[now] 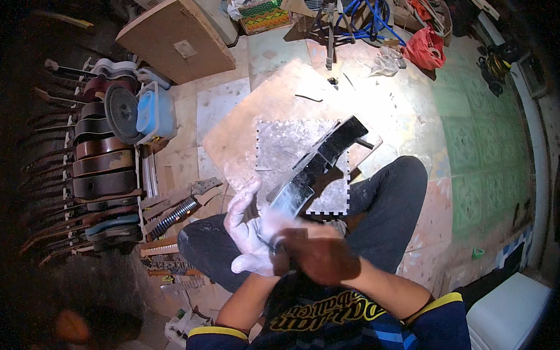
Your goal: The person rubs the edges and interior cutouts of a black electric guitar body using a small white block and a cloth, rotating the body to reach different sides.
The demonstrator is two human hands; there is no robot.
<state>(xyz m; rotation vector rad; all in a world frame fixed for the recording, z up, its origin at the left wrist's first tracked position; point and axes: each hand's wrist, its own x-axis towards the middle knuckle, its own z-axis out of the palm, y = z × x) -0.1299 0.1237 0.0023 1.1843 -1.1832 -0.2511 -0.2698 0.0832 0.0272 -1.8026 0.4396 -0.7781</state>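
Note:
My left hand (pixel 247 230), coated white, is raised with its fingers apart and stretched. Against its inner side comes the pale, dusty lower end of a long black glossy piece (pixel 319 161); motion blurs this spot. That piece slants up and away to the right, with a stepped underside; its exact kind is unclear. My right hand (pixel 321 252) crosses over near the left wrist, dark and smeared by motion, so its fingers and anything in them cannot be made out. Below the piece lies a grey, dusty foam mat (pixel 275 146) with notched edges.
A brown board (pixel 228 144) lies under the mat, between and beyond my bent legs. At the left, several guitar bodies (pixel 106 159) hang in a rack beside a blue plastic tub (pixel 156 111). Wooden-handled tools lie by my left knee. A red bag (pixel 424 48) sits farther off.

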